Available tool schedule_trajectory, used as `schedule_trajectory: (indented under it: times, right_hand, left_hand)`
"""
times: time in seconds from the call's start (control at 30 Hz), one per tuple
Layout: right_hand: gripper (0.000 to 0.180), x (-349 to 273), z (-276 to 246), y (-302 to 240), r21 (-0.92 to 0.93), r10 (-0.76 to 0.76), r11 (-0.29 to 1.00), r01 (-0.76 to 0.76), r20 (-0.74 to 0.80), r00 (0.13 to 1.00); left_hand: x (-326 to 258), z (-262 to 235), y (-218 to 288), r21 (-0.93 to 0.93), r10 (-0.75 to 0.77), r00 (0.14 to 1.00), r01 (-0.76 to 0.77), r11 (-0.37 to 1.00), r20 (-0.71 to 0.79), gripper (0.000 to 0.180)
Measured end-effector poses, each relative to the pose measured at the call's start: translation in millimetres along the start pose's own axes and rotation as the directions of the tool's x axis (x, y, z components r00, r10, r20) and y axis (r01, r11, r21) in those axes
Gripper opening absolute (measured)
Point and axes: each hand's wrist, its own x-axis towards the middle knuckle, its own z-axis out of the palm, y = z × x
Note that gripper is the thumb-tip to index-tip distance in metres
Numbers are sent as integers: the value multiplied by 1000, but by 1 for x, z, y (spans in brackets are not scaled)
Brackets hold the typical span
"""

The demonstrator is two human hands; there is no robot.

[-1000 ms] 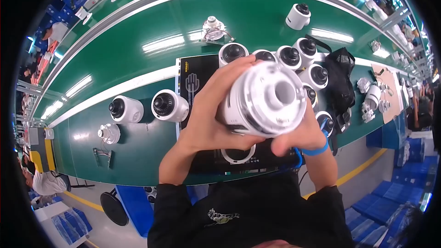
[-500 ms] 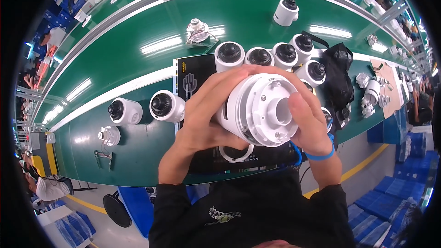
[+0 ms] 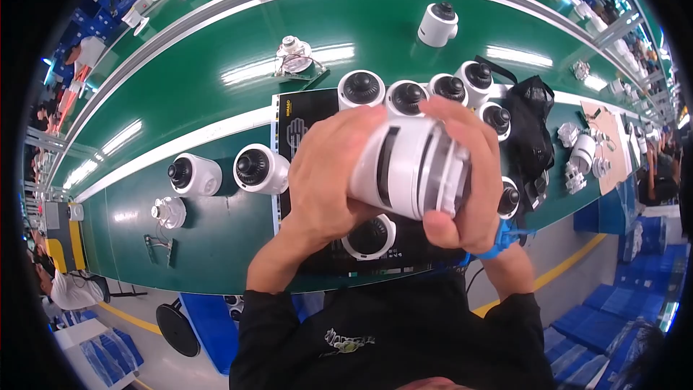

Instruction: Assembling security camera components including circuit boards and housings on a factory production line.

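Dome cameras (image 3: 260, 168): two are resting left of the hands
Left hand (image 3: 323, 173): is gripping the slotted end of the white camera housing (image 3: 404, 162)
Housing position: it is lying sideways between both palms, above the black mat (image 3: 317, 105)
Slip risk: if the smooth shell is turning under a loosening grip, it could drop onto the white ring (image 3: 390, 232)
Right hand (image 3: 476, 170): is clasping the stepped base
Blue wrist strap (image 3: 498, 240): its loose end is sticking out and might snag

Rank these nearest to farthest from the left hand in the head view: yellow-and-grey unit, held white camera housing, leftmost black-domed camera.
1. White camera housing: touching the left hand, held between both hands.
2. Leftmost black-domed camera: left, on the green bench.
3. Yellow-and-grey unit: far left.
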Motion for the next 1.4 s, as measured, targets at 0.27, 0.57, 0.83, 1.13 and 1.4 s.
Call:
schedule_trajectory:
  times: [0.27,0.57,0.83,1.13,1.4]
  right_hand:
    - [92,9,8,-4,-68,-36,997,43,102,994]
    - [118,23,2,-17,-204,133,976,-74,291,947]
    - [126,14,7,-7,281,160,917,-282,388,908]
    - [119,8,8,-1,171,277,926,-335,291,916]
    - [72,-74,-60,-19,-110,288,954,-280,66,955]
  left_hand:
    - [-9,7,-16,142,255,959,-237,961,-123,50]
    - [-10,12,-13,59,176,975,-169,984,-135,79]
    - [-17,2,-14,-422,-70,998,65,904,3,96]
    - [-13,8,-21,-535,-212,976,205,819,49,82]
    - [57,-12,-81,64,-290,949,284,957,125,72]
